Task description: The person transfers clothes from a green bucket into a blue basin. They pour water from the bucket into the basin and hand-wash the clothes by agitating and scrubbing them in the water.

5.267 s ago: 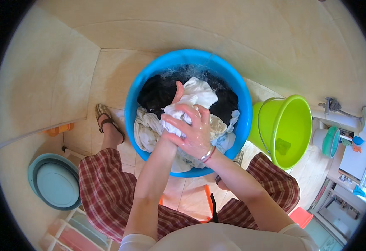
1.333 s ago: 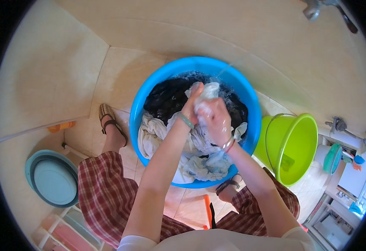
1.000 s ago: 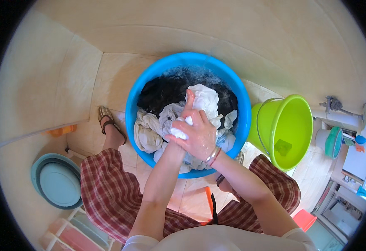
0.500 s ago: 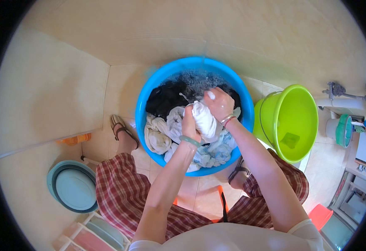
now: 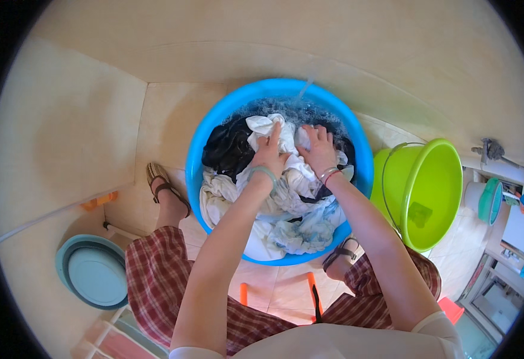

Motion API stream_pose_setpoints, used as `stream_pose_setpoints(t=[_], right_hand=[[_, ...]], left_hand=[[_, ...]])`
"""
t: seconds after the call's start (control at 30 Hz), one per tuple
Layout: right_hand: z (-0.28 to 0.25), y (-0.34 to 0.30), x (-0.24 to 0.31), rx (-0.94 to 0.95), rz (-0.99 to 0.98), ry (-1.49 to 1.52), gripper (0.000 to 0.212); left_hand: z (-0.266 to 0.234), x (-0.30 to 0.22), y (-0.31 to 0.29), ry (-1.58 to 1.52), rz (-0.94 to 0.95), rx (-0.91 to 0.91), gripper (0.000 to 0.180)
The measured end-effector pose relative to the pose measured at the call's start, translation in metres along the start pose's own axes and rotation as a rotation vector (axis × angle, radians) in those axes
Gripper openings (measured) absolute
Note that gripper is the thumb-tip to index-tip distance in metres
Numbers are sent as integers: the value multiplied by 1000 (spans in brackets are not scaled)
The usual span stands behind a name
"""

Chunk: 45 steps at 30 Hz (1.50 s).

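Note:
Before me stands a round blue tub [image 5: 366, 161] of wet laundry and bubbly water [image 5: 274, 106]. My left hand [image 5: 269, 157] lies on a white garment [image 5: 287, 142], fingers spread. Just to its right, my right hand [image 5: 318, 152] presses down on the same white cloth area, its fingers apart too. Neither hand grips the fabric. Black cloth [image 5: 226, 146] fills the left side of the tub. Cream cloth [image 5: 215, 194] and a pale blue-white piece [image 5: 307, 233] lie nearer to me. A thin stream of water [image 5: 305, 87] falls at the far rim.
A lime-green bucket [image 5: 462, 191] with its handle raised stands right of the tub. To the left is a grey-blue basin [image 5: 64, 263], near a white rack [image 5: 103, 335]. Walls [image 5: 88, 125] border the far and left sides. Orange stool legs [image 5: 244, 293] show below me.
The bunched white garment that both hands gripped has been let go and lies spread over the laundry. My fingers have opened onto it. The view has shifted slightly.

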State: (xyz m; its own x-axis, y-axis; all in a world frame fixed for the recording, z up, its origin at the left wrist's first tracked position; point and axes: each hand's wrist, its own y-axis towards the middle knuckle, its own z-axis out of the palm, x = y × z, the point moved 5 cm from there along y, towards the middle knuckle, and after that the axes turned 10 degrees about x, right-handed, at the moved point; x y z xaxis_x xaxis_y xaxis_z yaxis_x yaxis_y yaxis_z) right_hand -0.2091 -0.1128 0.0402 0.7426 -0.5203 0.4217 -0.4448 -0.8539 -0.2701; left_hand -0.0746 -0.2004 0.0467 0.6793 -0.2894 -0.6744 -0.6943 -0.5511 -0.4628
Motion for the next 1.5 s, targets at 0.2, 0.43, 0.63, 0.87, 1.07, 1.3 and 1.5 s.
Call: stream_pose_setpoints(t=[0.2, 0.43, 0.63, 0.87, 1.07, 1.3, 1.5], right_hand=[[46, 43, -24, 264, 300, -8, 43], [55, 48, -48, -7, -7, -203, 34], [9, 31, 22, -147, -7, 643, 26], [-60, -77, 124, -35, -338, 390, 24], [-89, -131, 167, -145, -482, 196, 22], [-100, -124, 157, -412, -349, 272, 18], [-108, -107, 149, -481, -378, 449, 11]], left_hand=[[15, 37, 54, 203, -97, 85, 71], [14, 35, 84, 89, -169, 52, 42], [21, 73, 73, -429, -26, -68, 52], [-2, 4, 3, -1864, 139, 483, 35], [3, -46, -63, -1979, -69, 598, 30], [14, -73, -67, -2039, 122, 513, 36], [17, -64, -63, -2073, 975, 519, 44]])
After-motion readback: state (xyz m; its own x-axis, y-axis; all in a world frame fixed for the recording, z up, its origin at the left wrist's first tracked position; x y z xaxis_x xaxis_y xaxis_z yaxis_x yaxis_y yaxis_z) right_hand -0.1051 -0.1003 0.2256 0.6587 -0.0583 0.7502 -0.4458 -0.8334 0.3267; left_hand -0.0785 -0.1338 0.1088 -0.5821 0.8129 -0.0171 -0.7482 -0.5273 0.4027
